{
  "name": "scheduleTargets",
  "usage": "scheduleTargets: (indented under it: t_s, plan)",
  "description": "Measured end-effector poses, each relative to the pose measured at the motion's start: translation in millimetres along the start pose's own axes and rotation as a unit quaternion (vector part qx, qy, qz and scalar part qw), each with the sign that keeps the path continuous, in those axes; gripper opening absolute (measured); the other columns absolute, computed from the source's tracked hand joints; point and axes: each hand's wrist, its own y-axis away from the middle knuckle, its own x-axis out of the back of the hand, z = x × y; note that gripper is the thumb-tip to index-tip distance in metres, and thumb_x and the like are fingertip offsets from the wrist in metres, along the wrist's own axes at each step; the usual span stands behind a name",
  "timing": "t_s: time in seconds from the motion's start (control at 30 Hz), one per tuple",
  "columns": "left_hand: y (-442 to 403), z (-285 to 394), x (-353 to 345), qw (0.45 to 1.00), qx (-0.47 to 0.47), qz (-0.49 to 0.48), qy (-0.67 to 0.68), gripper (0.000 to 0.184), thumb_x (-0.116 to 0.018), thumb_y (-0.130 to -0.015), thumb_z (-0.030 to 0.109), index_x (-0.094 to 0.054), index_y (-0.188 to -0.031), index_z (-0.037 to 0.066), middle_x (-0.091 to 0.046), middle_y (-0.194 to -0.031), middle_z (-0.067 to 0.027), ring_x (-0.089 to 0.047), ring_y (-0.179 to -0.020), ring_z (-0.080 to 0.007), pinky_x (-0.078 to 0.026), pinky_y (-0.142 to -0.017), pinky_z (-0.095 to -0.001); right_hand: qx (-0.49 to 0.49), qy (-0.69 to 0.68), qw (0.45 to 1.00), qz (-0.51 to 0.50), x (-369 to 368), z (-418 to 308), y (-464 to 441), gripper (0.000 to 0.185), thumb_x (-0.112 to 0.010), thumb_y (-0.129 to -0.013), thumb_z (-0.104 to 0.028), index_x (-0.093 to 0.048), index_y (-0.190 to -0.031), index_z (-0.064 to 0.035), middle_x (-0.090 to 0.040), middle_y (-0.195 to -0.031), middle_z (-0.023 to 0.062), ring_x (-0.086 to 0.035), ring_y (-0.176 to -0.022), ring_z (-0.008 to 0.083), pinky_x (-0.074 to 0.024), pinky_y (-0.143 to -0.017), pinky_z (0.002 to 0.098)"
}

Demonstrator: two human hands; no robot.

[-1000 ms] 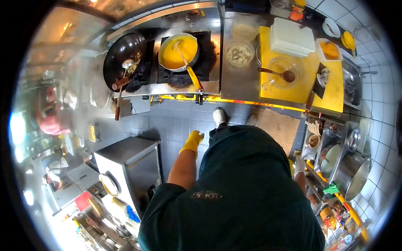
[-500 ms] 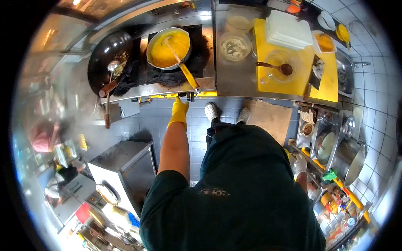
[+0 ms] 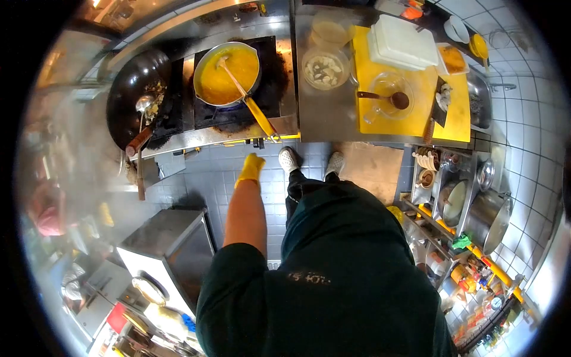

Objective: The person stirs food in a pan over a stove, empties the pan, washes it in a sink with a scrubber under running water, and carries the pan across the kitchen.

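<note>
My left hand (image 3: 253,166), in a yellow glove, hangs over the floor just short of the stove's front edge. Nothing shows in it, and its fingers look loosely apart. Ahead of it is a pan (image 3: 223,106) of orange-yellow liquid on a burner, its yellow-wrapped handle (image 3: 260,118) jutting toward me. A wooden-handled utensil (image 3: 233,76) leans in the liquid. To the left, a dark wok (image 3: 126,92) holds food scraps and a metal ladle (image 3: 144,103). My right hand cannot be made out beside my body.
On the counter, a yellow board (image 3: 372,53) bears a white container (image 3: 403,41), a glass bowl (image 3: 389,83) with a brown ladle across it, and a knife (image 3: 439,113). A steel cabinet (image 3: 163,229) stands left; shelves with a large pot (image 3: 488,220) stand right.
My left hand has drawn back from the stove's front knobs toward me. My right forearm, partly visible earlier by the shelves, has gone from view. The whole view has shifted slightly.
</note>
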Motion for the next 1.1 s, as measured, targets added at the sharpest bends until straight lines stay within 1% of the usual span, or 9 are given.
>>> scheduleTargets:
  t_s: [0.03, 0.17, 0.23, 0.27, 0.37, 0.5, 0.7, 0.9, 1.1]
  plan:
    - [14.2, 4.8, -8.9, 0.997, -0.039, 0.011, -0.072, 0.059, -0.066, -0.081, 0.030, -0.063, -0.132, -0.001, -0.063, -0.133, -0.0279, -0.057, -0.129, -0.0426, -0.046, -0.109, -0.0460, 0.013, 0.000, 1.000, -0.016, -7.9, -2.1, -4.6, 0.039, -0.068, -0.095, -0.033, -0.065, -0.126, -0.0101, -0.066, -0.107, 0.0058, -0.062, -0.091, 0.0199, -0.0532, -0.068, 0.0374]
    - [57.7, 9.3, -87.8, 0.996, -0.052, -0.050, 0.049, 0.059, -0.071, -0.079, 0.023, -0.063, -0.134, 0.001, -0.066, -0.130, -0.0265, -0.059, -0.128, -0.0404, -0.048, -0.106, -0.0453, 0.114, 0.110, 0.985, -0.061, -30.9, -6.1, -60.6, 0.046, -0.066, -0.096, -0.034, -0.062, -0.134, -0.0085, -0.066, -0.118, 0.0091, -0.062, -0.106, 0.0228, -0.0541, -0.084, 0.0420]
    - [126.4, 50.2, -74.7, 0.996, -0.078, -0.042, -0.021, 0.064, -0.069, -0.079, 0.025, -0.060, -0.137, 0.000, -0.067, -0.127, -0.0279, -0.065, -0.119, -0.0401, -0.053, -0.099, -0.0441, 0.134, 0.147, 0.977, -0.081, -37.5, -26.0, -66.5, 0.049, -0.063, -0.098, -0.035, -0.059, -0.138, -0.0062, -0.065, -0.129, 0.0109, -0.063, -0.113, 0.0229, -0.0501, -0.096, 0.0361]
    - [121.8, 41.6, -93.1, 0.992, -0.034, -0.092, 0.074, 0.064, -0.068, -0.080, 0.025, -0.060, -0.138, 0.001, -0.066, -0.129, -0.0278, -0.062, -0.124, -0.0407, -0.050, -0.105, -0.0443, 0.123, 0.121, 0.980, -0.095, -43.0, -51.2, -55.2, 0.046, -0.063, -0.098, -0.034, -0.060, -0.137, -0.0078, -0.065, -0.122, 0.0080, -0.062, -0.106, 0.0203, -0.0508, -0.090, 0.0354]
    - [142.1, 52.6, -80.1, 0.993, -0.066, -0.101, 0.010, 0.063, -0.069, -0.081, 0.027, -0.061, -0.137, 0.001, -0.067, -0.127, -0.0268, -0.064, -0.122, -0.0400, -0.051, -0.103, -0.0435, 0.135, 0.103, 0.981, -0.096, -53.6, -90.6, -47.3, 0.041, -0.059, -0.100, -0.031, -0.063, -0.133, -0.0077, -0.065, -0.107, 0.0046, -0.061, -0.092, 0.0153, -0.0523, -0.078, 0.0339]
    - [125.3, 36.5, -63.9, 0.997, -0.068, -0.031, -0.026, 0.060, -0.069, -0.083, 0.028, -0.061, -0.137, 0.004, -0.063, -0.133, -0.0262, -0.060, -0.127, -0.0400, -0.049, -0.105, -0.0441, 0.198, 0.187, 0.952, -0.138, -45.0, -121.8, -51.5, 0.054, -0.060, -0.099, -0.037, -0.059, -0.138, 0.0014, -0.061, -0.139, 0.0174, -0.060, -0.125, 0.0270, -0.0485, -0.101, 0.0357]
    - [96.1, 9.8, -17.8, 1.000, -0.018, 0.013, 0.001, 0.061, -0.071, -0.085, 0.032, -0.060, -0.140, 0.007, -0.062, -0.139, -0.0212, -0.057, -0.131, -0.0387, -0.046, -0.109, -0.0440, 0.268, 0.231, 0.929, -0.112, -42.1, -111.7, -73.1, 0.052, -0.061, -0.098, -0.036, -0.062, -0.135, 0.0009, -0.063, -0.137, 0.0187, -0.061, -0.122, 0.0269, -0.0492, -0.099, 0.0359]
    - [100.5, 17.6, -14.5, 1.000, -0.013, 0.017, -0.005, 0.061, -0.072, -0.085, 0.032, -0.060, -0.141, 0.010, -0.062, -0.138, -0.0207, -0.058, -0.130, -0.0385, -0.047, -0.109, -0.0438, 0.090, 0.063, 0.983, -0.148, -47.1, -106.8, -36.7, 0.049, -0.062, -0.097, -0.034, -0.061, -0.137, -0.0058, -0.064, -0.108, 0.0079, -0.060, -0.094, 0.0184, -0.0527, -0.082, 0.0363]
    - [143.8, 57.5, -34.1, 0.999, -0.024, -0.032, 0.008, 0.062, -0.070, -0.085, 0.032, -0.059, -0.141, 0.007, -0.060, -0.141, -0.0215, -0.054, -0.134, -0.0379, -0.045, -0.111, -0.0433, 0.086, 0.046, 0.979, -0.180, -56.7, -71.4, -55.8, 0.046, -0.064, -0.096, -0.033, -0.062, -0.136, -0.0108, -0.061, -0.102, 0.0040, -0.058, -0.090, 0.0156, -0.0534, -0.077, 0.0367]
